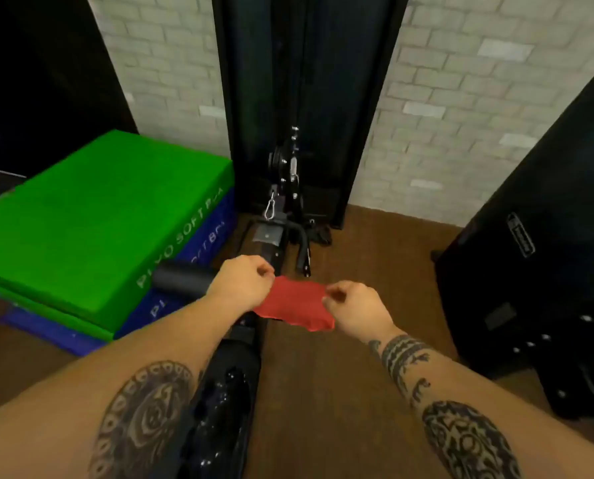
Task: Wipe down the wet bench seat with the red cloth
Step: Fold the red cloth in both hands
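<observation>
Pale brick wall (pixel 444 98) and brown floor (pixel 323 375) frame a gym corner, with a dark cable column (pixel 305 98) standing at the far end of the bench seat (pixel 219 402). Water beads shine on the seat's black padding, low in my view between the forearms. Beyond the seat, above its rail, I hold the red cloth (pixel 295 307) in the air: left hand (pixel 243 281) pinching its upper left corner with curled fingers, right hand (pixel 354 305) pinching the right edge the same way. I judge the two-handed pull is meant to spread the cloth flat before it goes down onto the wet patch; no wiping has begun. Left of the seat, a green soft box (pixel 98 219) sits stacked on a blue one (pixel 216 233), with a black foam roller (pixel 181 278) jutting out toward them. Right of the seat, well apart, stands a black machine housing (pixel 530 271).
</observation>
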`<control>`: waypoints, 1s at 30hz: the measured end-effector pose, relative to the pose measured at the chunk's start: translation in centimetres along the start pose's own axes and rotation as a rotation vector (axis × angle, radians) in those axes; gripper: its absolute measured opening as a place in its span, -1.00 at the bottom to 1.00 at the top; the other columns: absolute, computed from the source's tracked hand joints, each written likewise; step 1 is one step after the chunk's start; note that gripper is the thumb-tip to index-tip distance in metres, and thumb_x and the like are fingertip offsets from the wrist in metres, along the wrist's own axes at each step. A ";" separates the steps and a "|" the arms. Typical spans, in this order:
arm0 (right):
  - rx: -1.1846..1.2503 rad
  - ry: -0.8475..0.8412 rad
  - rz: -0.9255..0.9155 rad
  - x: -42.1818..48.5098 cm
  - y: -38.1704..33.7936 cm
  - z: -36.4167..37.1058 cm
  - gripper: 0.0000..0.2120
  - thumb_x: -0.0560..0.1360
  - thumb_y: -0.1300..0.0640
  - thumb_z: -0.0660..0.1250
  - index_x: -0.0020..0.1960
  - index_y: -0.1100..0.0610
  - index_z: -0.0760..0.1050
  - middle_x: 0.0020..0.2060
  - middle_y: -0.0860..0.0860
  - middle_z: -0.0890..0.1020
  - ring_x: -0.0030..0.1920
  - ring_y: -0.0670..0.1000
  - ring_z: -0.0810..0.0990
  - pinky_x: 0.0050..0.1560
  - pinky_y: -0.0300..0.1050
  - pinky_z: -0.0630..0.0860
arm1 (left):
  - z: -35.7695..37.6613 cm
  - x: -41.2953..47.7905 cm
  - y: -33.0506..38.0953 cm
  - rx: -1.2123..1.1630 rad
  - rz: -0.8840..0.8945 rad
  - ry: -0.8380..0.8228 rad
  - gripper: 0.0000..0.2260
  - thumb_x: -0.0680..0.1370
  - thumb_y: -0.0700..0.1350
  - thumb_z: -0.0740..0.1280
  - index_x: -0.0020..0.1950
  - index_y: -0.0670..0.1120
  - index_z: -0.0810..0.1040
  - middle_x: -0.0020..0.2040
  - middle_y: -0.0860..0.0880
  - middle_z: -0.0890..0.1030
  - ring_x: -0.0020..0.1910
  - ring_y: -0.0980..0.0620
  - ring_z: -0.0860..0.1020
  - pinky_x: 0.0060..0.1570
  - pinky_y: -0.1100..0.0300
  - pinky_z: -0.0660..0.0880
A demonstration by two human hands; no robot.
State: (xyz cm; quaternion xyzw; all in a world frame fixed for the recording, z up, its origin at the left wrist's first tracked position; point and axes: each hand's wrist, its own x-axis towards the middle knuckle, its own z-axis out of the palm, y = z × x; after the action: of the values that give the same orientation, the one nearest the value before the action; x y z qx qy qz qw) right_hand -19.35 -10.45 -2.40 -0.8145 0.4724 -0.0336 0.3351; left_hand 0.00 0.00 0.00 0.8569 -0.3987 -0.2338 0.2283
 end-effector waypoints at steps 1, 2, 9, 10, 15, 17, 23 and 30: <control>0.037 -0.004 0.028 1.5 1.3 1.1 -0.70 0.54 -0.05 0.34 0.22 0.01 0.61 0.16 0.02 0.67 0.14 0.04 0.63 0.10 -0.16 0.53 | 1.8 1.1 -0.9 -0.040 -0.055 -0.032 -0.83 0.56 -0.01 0.31 0.07 0.09 0.67 0.12 -0.04 0.69 0.10 -0.06 0.63 0.07 0.13 0.54; 0.067 -0.006 0.072 3.0 2.4 2.1 -0.70 0.54 -0.06 0.34 0.22 0.01 0.61 0.17 0.03 0.67 0.13 0.04 0.63 0.07 -0.17 0.53 | 3.8 2.5 -1.8 -0.080 -0.102 -0.033 -0.83 0.57 0.00 0.31 0.09 0.09 0.66 0.13 -0.05 0.68 0.10 -0.06 0.62 0.04 0.16 0.53; 0.243 0.017 0.362 12.9 9.7 10.1 -0.49 0.56 -0.15 0.28 0.37 0.17 0.48 0.22 0.16 0.62 0.21 0.18 0.59 0.15 -0.08 0.50 | 15.7 9.8 -7.2 -0.151 -0.316 -0.024 -0.67 0.61 -0.01 0.29 0.36 -0.04 0.55 0.31 -0.14 0.58 0.29 -0.16 0.53 0.22 0.09 0.45; 0.234 0.012 0.379 13.9 10.2 11.0 -0.45 0.57 -0.17 0.27 0.39 0.19 0.46 0.25 0.18 0.60 0.25 0.20 0.57 0.19 -0.06 0.48 | 16.8 10.6 -7.5 -0.121 -0.313 -0.020 -0.63 0.61 -0.01 0.29 0.40 -0.06 0.51 0.36 -0.15 0.54 0.32 -0.17 0.51 0.26 0.08 0.43; 0.217 0.108 0.369 15.2 11.2 13.6 -0.42 0.54 -0.14 0.36 0.41 0.20 0.46 0.32 0.17 0.56 0.33 0.18 0.52 0.27 -0.11 0.43 | 20.5 12.8 -7.6 -0.098 -0.319 0.092 -0.59 0.57 0.01 0.35 0.42 0.03 0.46 0.45 -0.17 0.34 0.36 -0.25 0.42 0.31 -0.14 0.46; 0.250 0.171 0.381 14.9 11.3 13.4 -0.52 0.51 -0.10 0.42 0.32 0.17 0.54 0.25 0.14 0.61 0.27 0.15 0.56 0.18 -0.15 0.44 | 20.8 12.9 -7.6 -0.099 -0.352 0.117 -0.67 0.56 -0.02 0.39 0.32 0.04 0.49 0.39 -0.15 0.33 0.30 -0.26 0.44 0.25 -0.15 0.49; 0.328 0.179 0.184 12.9 9.8 12.4 -0.83 0.53 -0.01 0.40 0.04 0.06 0.62 -0.01 0.02 0.67 0.01 0.04 0.61 -0.02 -0.23 0.43 | 18.2 11.7 -8.5 -0.140 -0.318 0.190 -0.89 0.54 -0.26 0.33 -0.09 -0.05 0.56 0.03 -0.07 0.53 0.02 -0.08 0.55 0.03 0.16 0.46; 0.806 0.048 -0.041 8.4 2.4 12.7 -0.86 0.55 -0.03 0.29 -0.19 -0.11 0.49 -0.20 -0.01 0.55 -0.18 0.00 0.49 -0.14 -0.04 0.44 | 13.8 6.4 -10.8 -0.659 -0.446 -0.059 -0.53 0.41 -0.20 0.32 0.32 0.03 0.49 0.07 -0.08 0.66 -0.04 -0.02 0.61 0.06 0.10 0.54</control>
State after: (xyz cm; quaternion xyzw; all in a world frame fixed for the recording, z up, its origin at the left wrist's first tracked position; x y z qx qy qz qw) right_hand -11.77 -11.40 -15.78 -0.6262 0.4126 -0.2417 0.6158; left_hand 1.89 -1.62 -18.51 0.7962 -0.1130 -0.4176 0.4230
